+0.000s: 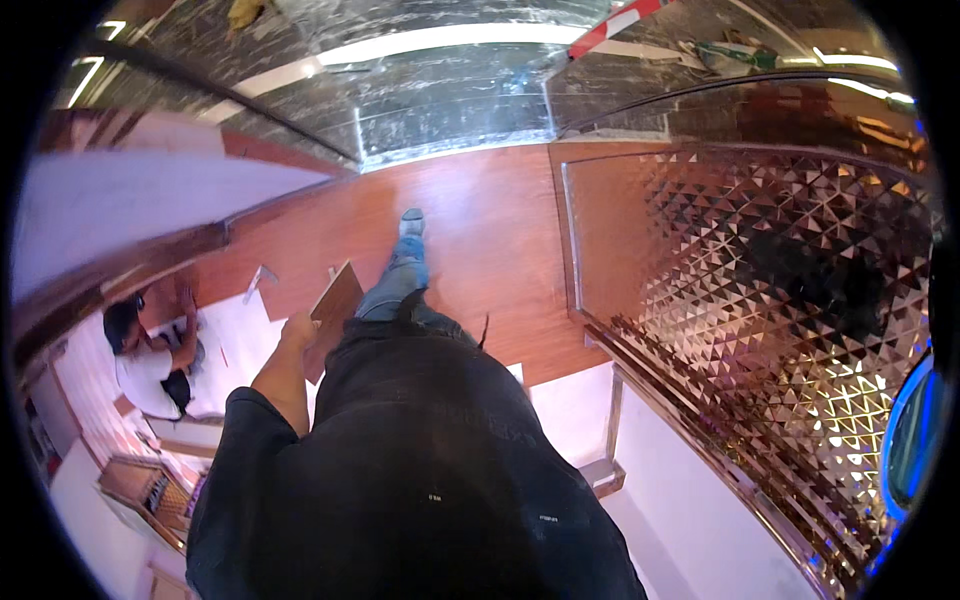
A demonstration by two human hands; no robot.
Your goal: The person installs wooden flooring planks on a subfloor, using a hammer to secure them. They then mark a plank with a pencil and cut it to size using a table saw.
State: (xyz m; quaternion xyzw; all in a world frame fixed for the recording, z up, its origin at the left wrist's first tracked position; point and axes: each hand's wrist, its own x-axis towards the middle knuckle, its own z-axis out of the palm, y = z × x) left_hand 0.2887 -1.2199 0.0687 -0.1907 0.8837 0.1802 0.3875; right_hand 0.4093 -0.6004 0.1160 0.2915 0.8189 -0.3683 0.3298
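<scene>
My left hand [300, 328] is closed on the edge of a wood-coloured board [335, 310], held tilted beside my left leg at the lower middle of the head view. My right hand is not in view, and my dark clothing hides much of the lower middle. My foot in a grey sock [411, 222] stands on the reddish wood-look floor [490, 230]. Left of the board, white sheeting [255, 350] covers part of the floor, with a small angled tool [258, 283] near its edge.
A co-worker [150, 370] crouches at the left, hands low near the flooring. A shiny triangle-patterned panel [730, 250] lines the right side, with a blue-lit round fitting [905, 430]. A dark marbled surface [450, 110] lies ahead, with a red-and-white bar [615, 28].
</scene>
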